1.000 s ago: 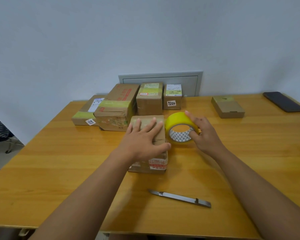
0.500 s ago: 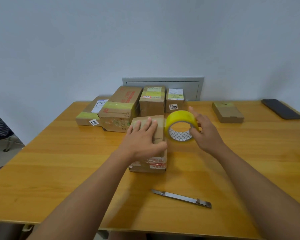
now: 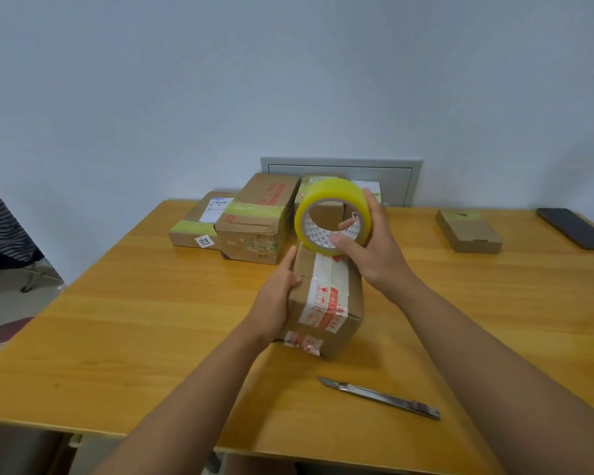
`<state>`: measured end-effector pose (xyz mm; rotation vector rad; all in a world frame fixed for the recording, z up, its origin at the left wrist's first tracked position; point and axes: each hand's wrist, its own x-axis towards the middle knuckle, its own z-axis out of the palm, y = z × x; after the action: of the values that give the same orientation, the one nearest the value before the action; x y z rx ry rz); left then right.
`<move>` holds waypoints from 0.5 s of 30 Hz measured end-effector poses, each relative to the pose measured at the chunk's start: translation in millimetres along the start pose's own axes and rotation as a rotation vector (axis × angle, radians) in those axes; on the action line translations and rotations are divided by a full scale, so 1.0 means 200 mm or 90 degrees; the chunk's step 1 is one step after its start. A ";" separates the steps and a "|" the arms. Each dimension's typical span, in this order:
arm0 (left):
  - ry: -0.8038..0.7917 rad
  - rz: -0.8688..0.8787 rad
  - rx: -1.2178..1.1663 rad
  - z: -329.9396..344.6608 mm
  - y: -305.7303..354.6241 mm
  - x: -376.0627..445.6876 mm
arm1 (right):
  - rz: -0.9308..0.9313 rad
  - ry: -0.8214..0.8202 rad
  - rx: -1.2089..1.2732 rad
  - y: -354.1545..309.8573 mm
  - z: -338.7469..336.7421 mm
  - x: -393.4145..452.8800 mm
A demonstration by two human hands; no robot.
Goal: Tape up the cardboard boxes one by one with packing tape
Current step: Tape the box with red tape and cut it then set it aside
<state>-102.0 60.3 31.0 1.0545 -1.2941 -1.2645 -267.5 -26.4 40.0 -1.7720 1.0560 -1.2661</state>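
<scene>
Nearest the table's front edge, at about 5 o'clock from the centre box, a metal utility knife (image 3: pixel 381 398) lies flat on the wooden table (image 3: pixel 124 323), well apart from both hands. At the middle sits the cardboard box (image 3: pixel 326 303), its top crossed by white tape with red print. The left hand (image 3: pixel 278 296) holds the box's left side at 9 o'clock, fingers along the side wall and thumb curled over the top edge. Above the box's far end, at 12 o'clock, the right hand (image 3: pixel 371 248) grips the yellow packing tape roll (image 3: pixel 331 214), thumb hooked inside the core and fingers wrapped over the outer rim (the roll is lifted, its opening facing the camera). Farther back, at 10 to 12 o'clock, a cluster of taped boxes (image 3: pixel 258 221) stands near the wall. At 2 o'clock lies a flat small box (image 3: pixel 468 231), and beyond it, near the right edge, a dark phone (image 3: pixel 575 228)
</scene>
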 end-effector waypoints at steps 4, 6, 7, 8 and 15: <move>0.010 -0.016 0.187 -0.11 0.03 0.00 | -0.002 -0.047 0.002 -0.02 0.06 0.02; 0.055 0.018 0.415 -0.16 0.06 -0.01 | -0.011 -0.068 -0.035 -0.03 0.08 0.02; 0.119 0.076 0.566 -0.16 0.07 -0.02 | -0.017 -0.079 -0.046 -0.03 0.09 0.03; 0.166 0.181 0.691 -0.15 0.09 -0.04 | -0.022 -0.089 -0.055 -0.03 0.09 0.03; -0.052 0.371 1.019 -0.07 -0.04 -0.05 | -0.040 -0.120 -0.098 -0.03 0.10 0.05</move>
<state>-88.0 67.6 22.3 1.4006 -2.4670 0.4256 -244.8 -30.3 44.3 -2.0112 1.0202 -1.0541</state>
